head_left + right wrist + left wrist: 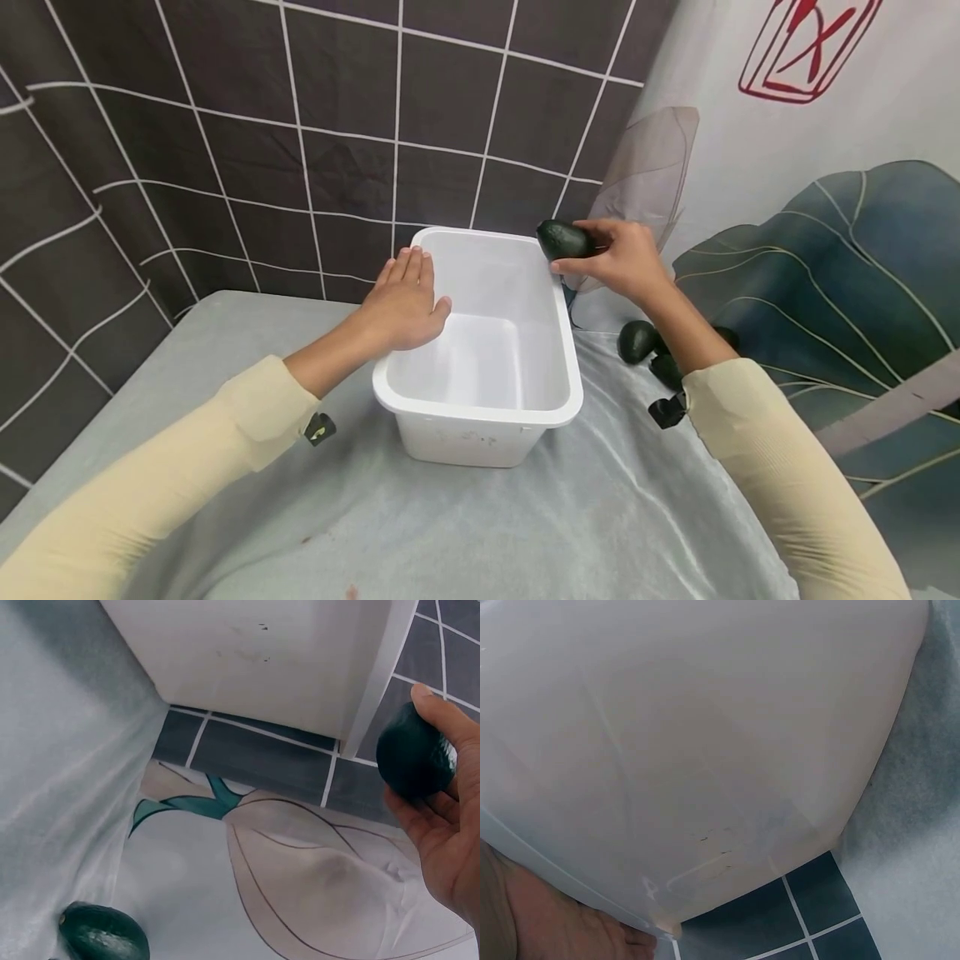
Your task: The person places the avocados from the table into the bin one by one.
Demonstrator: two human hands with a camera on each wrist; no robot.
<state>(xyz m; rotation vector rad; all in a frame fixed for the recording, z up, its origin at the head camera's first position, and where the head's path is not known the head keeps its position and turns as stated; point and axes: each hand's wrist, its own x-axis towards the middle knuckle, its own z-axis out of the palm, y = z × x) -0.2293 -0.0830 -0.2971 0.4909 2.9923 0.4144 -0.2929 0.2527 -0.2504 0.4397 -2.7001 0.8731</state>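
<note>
A white plastic basin (pixel 480 417) stands on the grey cloth, and its inside shows no contents. My left hand (pixel 405 308) lies over the basin's left rim with its fingers straight. My right hand (pixel 626 258) pinches a dark green avocado (pixel 562 240) between thumb and fingers, just above the basin's far right corner. In the right wrist view the same avocado (pixel 415 754) sits in the fingers, beside the basin's wall (pixel 255 667). Several more avocados (pixel 637 342) lie on the cloth right of the basin, partly hidden by my right forearm.
Grey cloth (pixel 450 533) covers the surface under the basin. A dark curtain with white grid lines (pixel 337 167) hangs close behind it. To the right hangs a pale cloth (pixel 750 167) with large leaf prints. Black straps (pixel 667 411) hang at both wrists.
</note>
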